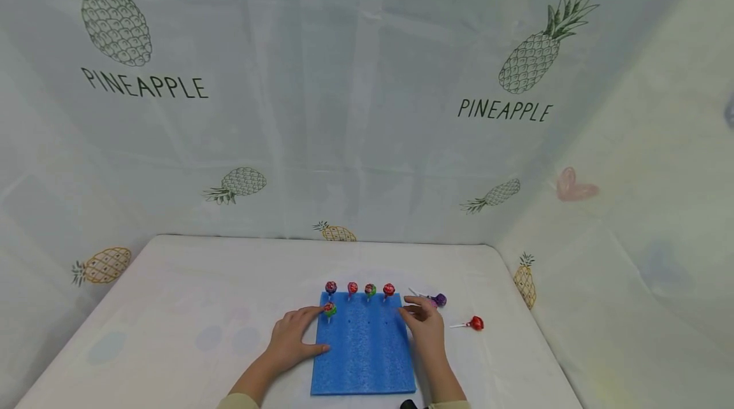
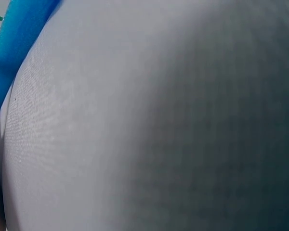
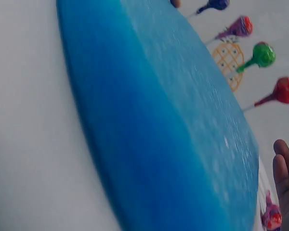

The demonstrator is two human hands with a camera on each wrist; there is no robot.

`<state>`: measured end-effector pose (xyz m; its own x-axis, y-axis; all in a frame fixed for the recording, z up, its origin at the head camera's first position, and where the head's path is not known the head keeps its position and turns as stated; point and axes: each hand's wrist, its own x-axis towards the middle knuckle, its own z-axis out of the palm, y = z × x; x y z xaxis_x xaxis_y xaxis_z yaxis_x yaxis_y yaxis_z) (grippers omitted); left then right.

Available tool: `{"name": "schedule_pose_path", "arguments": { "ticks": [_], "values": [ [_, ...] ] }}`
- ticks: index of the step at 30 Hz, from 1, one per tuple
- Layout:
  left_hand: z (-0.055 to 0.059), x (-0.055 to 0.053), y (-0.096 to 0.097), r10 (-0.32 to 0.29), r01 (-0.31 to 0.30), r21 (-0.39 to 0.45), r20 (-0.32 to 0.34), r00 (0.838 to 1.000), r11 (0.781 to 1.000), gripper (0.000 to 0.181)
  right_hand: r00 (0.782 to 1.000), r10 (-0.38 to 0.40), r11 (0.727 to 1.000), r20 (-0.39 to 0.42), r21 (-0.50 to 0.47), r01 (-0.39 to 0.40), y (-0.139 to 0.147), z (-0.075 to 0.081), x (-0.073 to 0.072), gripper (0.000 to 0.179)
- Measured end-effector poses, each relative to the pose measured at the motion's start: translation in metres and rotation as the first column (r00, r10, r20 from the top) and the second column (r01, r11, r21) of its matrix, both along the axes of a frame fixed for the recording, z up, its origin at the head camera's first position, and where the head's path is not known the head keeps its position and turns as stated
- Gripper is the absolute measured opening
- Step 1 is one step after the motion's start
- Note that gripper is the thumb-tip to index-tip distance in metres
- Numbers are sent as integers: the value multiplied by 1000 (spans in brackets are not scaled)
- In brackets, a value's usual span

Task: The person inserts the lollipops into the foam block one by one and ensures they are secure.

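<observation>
A blue foam board point(image 1: 364, 358) lies flat on the table, with several wrapped lollipops standing along its far edge, among them a red lollipop point(image 1: 388, 290). One green-and-red lollipop point(image 1: 329, 309) stands in front of that row at the left. My left hand point(image 1: 291, 339) rests at the board's left edge, fingers extended, thumb over the board and a fingertip right at the green-and-red lollipop. Over the board's right edge, my right hand point(image 1: 425, 326) has loosely bent fingers with nothing seen between them. Just beyond it lies a purple lollipop point(image 1: 440, 299), and the right wrist view shows a pink-and-red lollipop point(image 3: 272, 219) below the fingers.
Further right, another red lollipop point(image 1: 476, 323) lies on the white table point(image 1: 189, 307), its stick pointing left. A small black object point(image 1: 408, 404) is at the bottom edge of the head view. Pineapple-print sheeting point(image 1: 344, 109) hangs behind the table.
</observation>
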<state>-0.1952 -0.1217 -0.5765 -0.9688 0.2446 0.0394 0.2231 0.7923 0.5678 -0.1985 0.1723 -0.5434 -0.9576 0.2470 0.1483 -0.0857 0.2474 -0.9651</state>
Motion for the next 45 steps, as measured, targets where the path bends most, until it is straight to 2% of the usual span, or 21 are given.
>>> {"name": "schedule_pose_path", "arguments": {
  "ticks": [5,7,18,25,31,36,40,45],
  "values": [
    [0,0,0,-1,1,-1,-3,1000,1000,87,999,-53,999,-9,2,53,21,-4,2,29],
    [-1,-1,0,-4,4,-1,-7,1000,1000,87,997,-74,997,-8,2,74,29,-12,0,31],
    [-1,-1,-2,-12,12,-6,-7,1000,1000,88,985,-151,980,81,146,138,65,-19,8,27],
    [0,-1,-1,-14,14,-8,2,1000,1000,88,978,-203,963,48,191,190,86,-16,15,27],
    [0,-1,0,-12,12,-14,-2,1000,1000,89,966,-251,952,55,197,236,100,-15,16,26],
    [0,-1,0,-6,6,-5,2,1000,1000,88,951,-305,923,52,261,282,111,-15,18,26],
    [1,-1,0,-8,8,-6,-7,1000,1000,88,948,-318,911,7,280,304,119,-16,20,25],
    [0,-1,-1,-4,4,-12,-5,1000,1000,89,951,-303,914,-56,266,306,128,-17,19,25]
  ]
}}
